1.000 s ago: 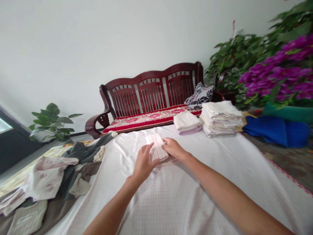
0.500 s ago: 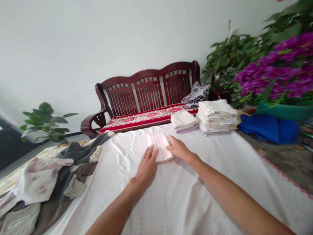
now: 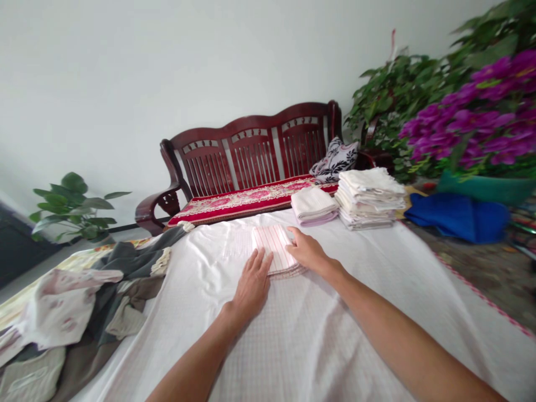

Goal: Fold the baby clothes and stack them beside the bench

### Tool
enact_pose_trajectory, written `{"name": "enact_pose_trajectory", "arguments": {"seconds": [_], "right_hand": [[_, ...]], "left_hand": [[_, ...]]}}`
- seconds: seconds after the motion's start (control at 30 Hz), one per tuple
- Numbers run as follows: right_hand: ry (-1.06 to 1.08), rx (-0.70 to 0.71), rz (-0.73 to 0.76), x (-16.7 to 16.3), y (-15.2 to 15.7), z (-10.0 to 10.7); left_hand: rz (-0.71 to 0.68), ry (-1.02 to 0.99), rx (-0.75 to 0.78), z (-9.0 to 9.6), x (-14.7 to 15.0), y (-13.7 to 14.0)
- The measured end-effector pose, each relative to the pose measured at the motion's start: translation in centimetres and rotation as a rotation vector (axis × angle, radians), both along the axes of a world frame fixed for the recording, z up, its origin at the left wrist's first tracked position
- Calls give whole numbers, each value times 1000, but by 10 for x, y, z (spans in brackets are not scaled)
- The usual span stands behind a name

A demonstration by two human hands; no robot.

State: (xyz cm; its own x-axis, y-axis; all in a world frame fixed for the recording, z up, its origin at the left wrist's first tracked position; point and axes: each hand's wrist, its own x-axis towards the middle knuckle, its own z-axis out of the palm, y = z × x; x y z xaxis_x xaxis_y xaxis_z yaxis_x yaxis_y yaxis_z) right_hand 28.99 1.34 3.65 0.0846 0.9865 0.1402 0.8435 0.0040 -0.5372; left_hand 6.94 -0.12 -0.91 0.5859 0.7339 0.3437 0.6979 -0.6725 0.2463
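Note:
A folded white cloth with pink stripes (image 3: 274, 241) lies on the white sheet in front of me. My left hand (image 3: 252, 279) rests flat at its near left corner, fingers stretched out and fingertips on the fabric. At the right edge is my right hand (image 3: 310, 250), its thumb touching the cloth and its index finger held apart from the thumb. The other fingers of that hand are mostly hidden. Beyond the hands, a short pile of folded cloths (image 3: 314, 204) sits beside a taller stack of folded cloths (image 3: 368, 198).
Loose clothes (image 3: 62, 310) are heaped on the left. A dark red wooden bench (image 3: 251, 151) stands behind the sheet (image 3: 259, 346), with a patterned cushion (image 3: 335, 162) on it. Blue fabric (image 3: 458, 216), purple flowers (image 3: 464, 131) and a green planter (image 3: 486, 187) are on the right.
The view has tilted slightly. My right index finger has lifted a little and spread from the thumb at the cloth's edge. My left hand stays nearly in place.

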Motion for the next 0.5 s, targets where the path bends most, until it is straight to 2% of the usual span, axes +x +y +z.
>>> {"name": "enact_pose_trajectory", "arguments": {"seconds": [0.33, 0.4, 0.5], "right_hand": [[-110, -77, 4, 5, -7, 7], [-165, -43, -13, 4, -9, 12], [-248, 110, 32, -4, -12, 19]], "left_hand": [[-50, 30, -41, 3, -3, -3], [-77, 11, -75, 6, -6, -4], [-121, -68, -183, 16, -9, 1]]}}
